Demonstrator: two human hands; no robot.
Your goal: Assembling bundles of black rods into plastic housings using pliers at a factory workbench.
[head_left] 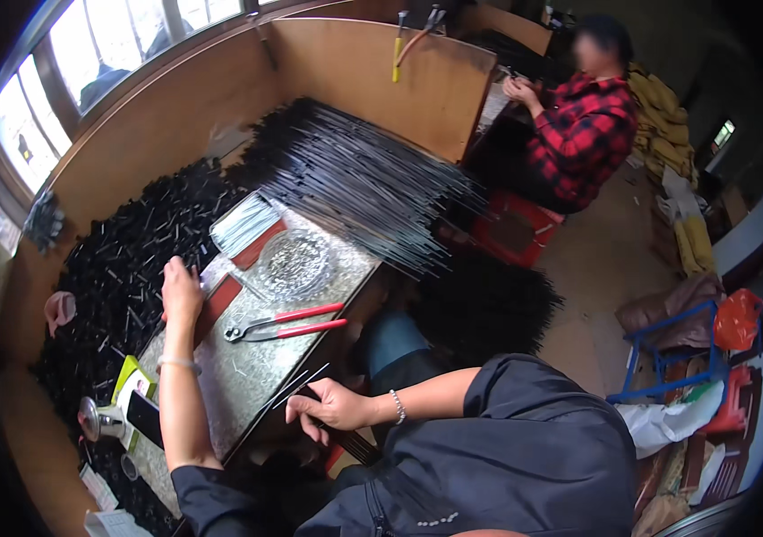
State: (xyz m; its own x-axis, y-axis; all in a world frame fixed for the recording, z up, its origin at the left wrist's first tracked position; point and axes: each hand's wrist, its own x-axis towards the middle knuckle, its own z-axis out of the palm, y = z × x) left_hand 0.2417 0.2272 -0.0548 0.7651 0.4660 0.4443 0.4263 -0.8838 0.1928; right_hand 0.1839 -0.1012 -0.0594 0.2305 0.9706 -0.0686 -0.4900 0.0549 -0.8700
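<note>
At the edge of a heap of short black pieces, my left hand is closed with its fingers curled. What lies between its fingertips is too small to make out. My right hand grips a bundle of thin black rods beside the near edge of the worktop; a few slender tips stick out past the thumb. Red-handled pincers lie on the worktop between the hands. Beyond them stands a clear round dish of small shiny metal bits. A tray of thin pale wires sits behind a reddish-brown block.
Long dark rods lie piled at the back, their ends overhanging the worktop. A phone lies near my left forearm. Wooden partitions border the bench. A co-worker in a checked shirt sits beyond, on a red stool.
</note>
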